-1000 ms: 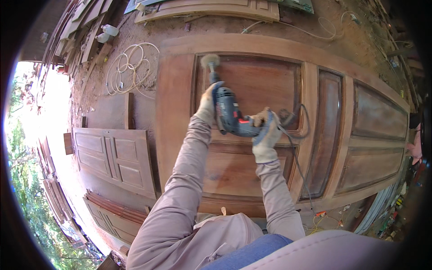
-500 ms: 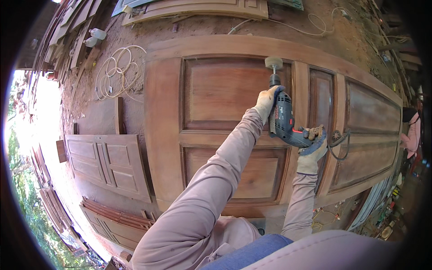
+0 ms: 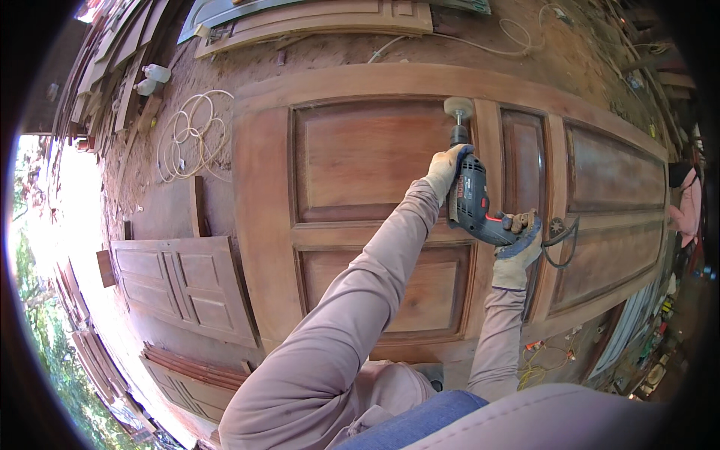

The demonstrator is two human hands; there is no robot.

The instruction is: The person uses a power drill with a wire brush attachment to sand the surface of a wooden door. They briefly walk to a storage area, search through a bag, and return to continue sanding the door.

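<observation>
With both gloved hands I hold a dark grey power drill (image 3: 471, 196) over a large brown panelled wooden door (image 3: 262, 161). My left hand (image 3: 444, 171) is closed around the front of the drill body, just behind the chuck. Around the rear handle, beside a red trigger, my right hand (image 3: 523, 251) is wrapped. A round, pale buffing or sanding wheel (image 3: 458, 107) sits on the drill's shaft, at the upper right corner of the door's large upper panel. Whether it presses on the wood I cannot tell. The drill's black cord (image 3: 570, 244) loops beyond my right hand.
Coiled pale hose or cable (image 3: 196, 135) lies on the dirt at left, near white plastic bottles (image 3: 154, 75). A smaller panelled door (image 3: 184, 285) and stacked boards (image 3: 191, 386) are at lower left. More doors (image 3: 315, 22) lie at the far side. Another person's pink sleeve (image 3: 686, 210) shows at right.
The wheel has shifted right across the upper panel, closer to its right-hand moulding. My view has moved slightly, and both hands keep the same grip on the drill.
</observation>
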